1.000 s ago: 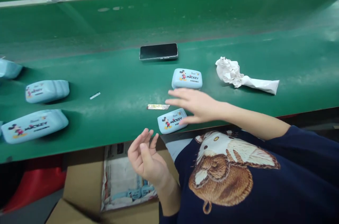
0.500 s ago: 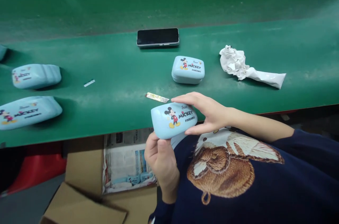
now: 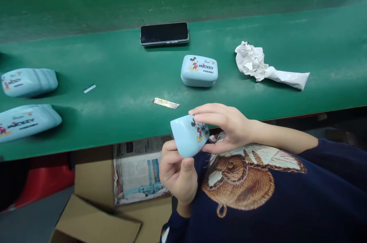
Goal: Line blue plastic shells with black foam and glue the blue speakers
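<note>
The held case (image 3: 187, 139) has turned near the green table edge (image 3: 86, 144).

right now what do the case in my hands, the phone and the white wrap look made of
Case: likely glossy plastic, from its soft sheen. Phone: probably smooth glass, by the flat black face. Wrap: thin, slightly shiny; creases suit paper or plastic film.

The upright case (image 3: 197, 78) on the worktop (image 3: 114, 67) reads "True MICKEY FRIENDS", the lower left case (image 3: 43, 120) shows "MICKEY FRIENDS", the tilted case (image 3: 185, 139) bears only the start of "MICKEY", and the print on the newspaper (image 3: 136, 176) is too small to read.
</note>
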A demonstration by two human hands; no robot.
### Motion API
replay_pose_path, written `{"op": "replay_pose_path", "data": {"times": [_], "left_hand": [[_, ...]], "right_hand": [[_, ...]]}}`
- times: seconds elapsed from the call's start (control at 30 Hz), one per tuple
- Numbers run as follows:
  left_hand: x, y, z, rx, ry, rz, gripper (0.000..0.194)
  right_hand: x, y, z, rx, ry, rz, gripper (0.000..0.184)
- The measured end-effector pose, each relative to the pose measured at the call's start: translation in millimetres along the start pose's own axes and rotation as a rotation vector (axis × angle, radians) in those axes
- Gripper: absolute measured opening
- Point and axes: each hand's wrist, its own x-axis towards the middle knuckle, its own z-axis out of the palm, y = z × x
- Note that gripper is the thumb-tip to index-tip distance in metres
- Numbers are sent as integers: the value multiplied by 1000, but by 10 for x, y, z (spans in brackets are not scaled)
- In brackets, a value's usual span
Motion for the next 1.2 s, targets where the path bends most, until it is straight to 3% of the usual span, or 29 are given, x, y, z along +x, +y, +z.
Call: {"op": "replay_pose_path", "data": {"times": [0.13, 0.4, 0.5, 0.6, 0.67, 0.73, 0.83, 0.9, 1.03, 1.2], "left_hand": [[40, 22, 24, -146, 83, -157, 27], [41, 39, 89, -206, 180, -313, 12], [-4, 47, 154, -143, 221, -253, 9], [17, 72, 186, -127, 252, -165, 11], [81, 83, 150, -251, 231, -249, 14], [169, 78, 64, -497, 139, -425, 17], [286, 45, -94, -849, -11, -632, 19], [324, 24, -161, -928, -37, -684, 20], [294, 32, -88, -891, -9, -677, 18], [180, 71, 127, -460, 253, -580, 39]], "right_hand": [[-28, 23, -32, 7, 46, 3, 62], [36, -35, -190, 21, 101, 70, 66], [67, -67, -231, 47, 108, 56, 76], [52, -54, -304, 77, 170, 155, 81], [20, -34, -357, 68, 186, 261, 79], [-20, -11, -393, 37, 185, 325, 78], [-73, 22, -407, 3, 170, 347, 82], [-88, 32, -402, -16, 151, 354, 83], [-37, -24, -391, -40, 132, 286, 82], [127, -174, -356, -93, -11, 118, 80]]}}
